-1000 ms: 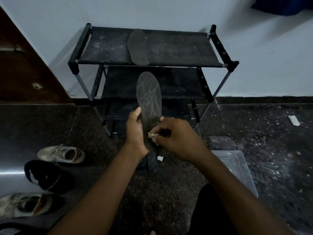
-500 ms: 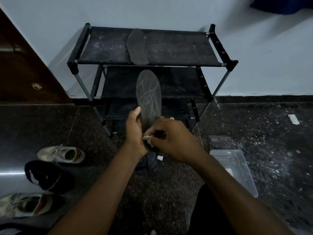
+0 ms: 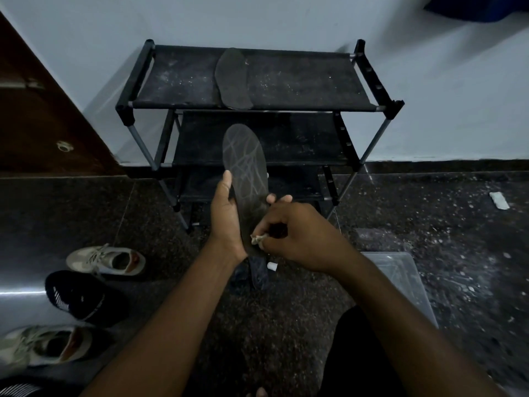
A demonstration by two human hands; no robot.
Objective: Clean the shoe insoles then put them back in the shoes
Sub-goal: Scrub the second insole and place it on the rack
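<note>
My left hand holds a dark grey insole upright by its lower half, toe end up, with pale line marks on its face. My right hand pinches a small pale wipe against the insole's heel end. A second dark insole lies flat on the top shelf of the black shoe rack. On the floor at the left stand a beige sneaker, a black shoe and another beige sneaker.
A clear plastic box sits on the speckled dark floor to my right. A small white cap and a dark object lie under my hands. A brown door stands at the left, a white scrap far right.
My right hand with the wipe has slid slightly along the heel end of the insole, left and back. The insole stays upright in my left hand.
</note>
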